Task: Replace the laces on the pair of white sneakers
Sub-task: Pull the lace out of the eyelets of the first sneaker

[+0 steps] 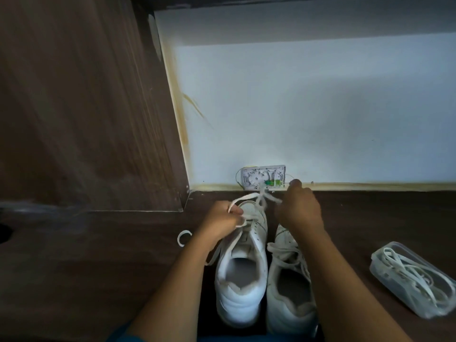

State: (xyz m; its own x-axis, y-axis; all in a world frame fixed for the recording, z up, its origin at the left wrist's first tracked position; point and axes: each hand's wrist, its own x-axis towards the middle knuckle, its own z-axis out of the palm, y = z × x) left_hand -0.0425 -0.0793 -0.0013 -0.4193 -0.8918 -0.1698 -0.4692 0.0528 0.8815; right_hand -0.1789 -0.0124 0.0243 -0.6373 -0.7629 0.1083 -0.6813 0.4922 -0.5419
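I'm seemingly unlacing the left sneaker [240, 280], left hand [222, 220] and right hand [299, 209] each gripping its lace [249, 196] above the toe; next likely pulling it free.

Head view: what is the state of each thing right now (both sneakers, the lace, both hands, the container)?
left sneaker: upright, lace loosened and drawn up.
right sneaker: upright beside it, laced.
lace: stretched between both hands over the left sneaker's toe.
left hand: grip curled round the lace.
right hand: grip pinching the lace's far end.
plastic container: on the surface, holding white laces.
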